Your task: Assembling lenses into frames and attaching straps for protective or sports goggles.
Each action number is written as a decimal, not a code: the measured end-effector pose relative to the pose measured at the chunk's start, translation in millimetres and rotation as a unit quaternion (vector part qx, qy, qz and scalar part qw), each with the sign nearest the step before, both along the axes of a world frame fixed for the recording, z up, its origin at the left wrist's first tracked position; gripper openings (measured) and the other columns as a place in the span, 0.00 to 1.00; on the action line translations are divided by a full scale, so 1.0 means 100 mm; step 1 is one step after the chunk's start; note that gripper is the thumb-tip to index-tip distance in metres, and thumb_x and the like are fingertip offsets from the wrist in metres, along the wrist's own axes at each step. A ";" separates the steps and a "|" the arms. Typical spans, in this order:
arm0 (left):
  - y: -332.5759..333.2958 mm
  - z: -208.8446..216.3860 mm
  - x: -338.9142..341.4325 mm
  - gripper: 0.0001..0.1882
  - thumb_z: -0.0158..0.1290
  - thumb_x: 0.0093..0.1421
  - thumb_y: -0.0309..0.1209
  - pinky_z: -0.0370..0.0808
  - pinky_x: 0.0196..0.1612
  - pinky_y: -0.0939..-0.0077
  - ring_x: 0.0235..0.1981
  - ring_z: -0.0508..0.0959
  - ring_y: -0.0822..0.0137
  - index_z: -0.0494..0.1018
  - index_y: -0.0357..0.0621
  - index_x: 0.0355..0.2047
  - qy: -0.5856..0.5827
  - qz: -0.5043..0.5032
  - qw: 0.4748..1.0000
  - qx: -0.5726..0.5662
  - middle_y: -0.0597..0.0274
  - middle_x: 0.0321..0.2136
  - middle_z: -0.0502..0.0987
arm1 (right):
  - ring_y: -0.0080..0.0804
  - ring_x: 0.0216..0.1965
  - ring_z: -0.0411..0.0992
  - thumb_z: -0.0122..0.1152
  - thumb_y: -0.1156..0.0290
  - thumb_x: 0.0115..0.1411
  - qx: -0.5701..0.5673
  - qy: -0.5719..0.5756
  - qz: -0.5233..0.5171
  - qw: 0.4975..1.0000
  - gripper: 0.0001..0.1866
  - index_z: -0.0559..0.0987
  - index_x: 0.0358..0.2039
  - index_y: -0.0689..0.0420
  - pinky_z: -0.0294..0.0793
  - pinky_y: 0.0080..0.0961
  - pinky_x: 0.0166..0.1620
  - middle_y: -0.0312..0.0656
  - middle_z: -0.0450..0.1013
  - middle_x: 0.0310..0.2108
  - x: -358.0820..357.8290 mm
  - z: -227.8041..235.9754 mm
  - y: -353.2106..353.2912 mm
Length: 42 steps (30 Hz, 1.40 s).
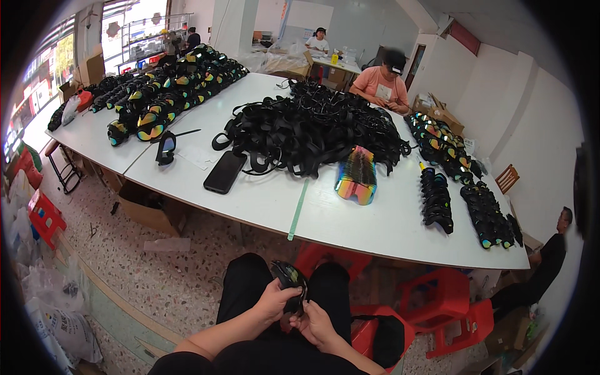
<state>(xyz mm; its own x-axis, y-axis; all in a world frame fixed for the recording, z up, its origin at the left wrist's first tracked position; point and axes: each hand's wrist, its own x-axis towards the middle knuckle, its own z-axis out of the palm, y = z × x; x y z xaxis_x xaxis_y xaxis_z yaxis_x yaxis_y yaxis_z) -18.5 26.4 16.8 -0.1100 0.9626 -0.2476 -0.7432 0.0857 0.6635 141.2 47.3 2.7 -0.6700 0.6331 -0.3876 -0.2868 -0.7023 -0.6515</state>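
Black goggle frame sits gripped in your left hand — right hand pinches its strap end. Fitting appears underway; next, feed the strap squarely.

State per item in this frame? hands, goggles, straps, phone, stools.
left hand: closed on black goggle frame, over the lap
right hand: fingers at the frame's lower edge
strap pile: tangled heap on white table
stack of mirrored lenses: lying loose
phone: flat, screen dark
red stools: unoccupied
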 end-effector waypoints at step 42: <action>0.19 -0.13 0.42 0.33 0.57 0.64 0.38 0.75 0.45 0.75 0.47 0.76 0.68 0.57 0.39 0.63 0.373 -0.201 0.905 0.044 0.51 0.49 0.74 | 0.19 0.24 0.73 0.68 0.73 0.57 0.292 -0.216 0.364 0.858 0.09 0.81 0.38 0.61 0.73 0.17 0.29 0.35 0.77 0.27 0.76 0.48 1.50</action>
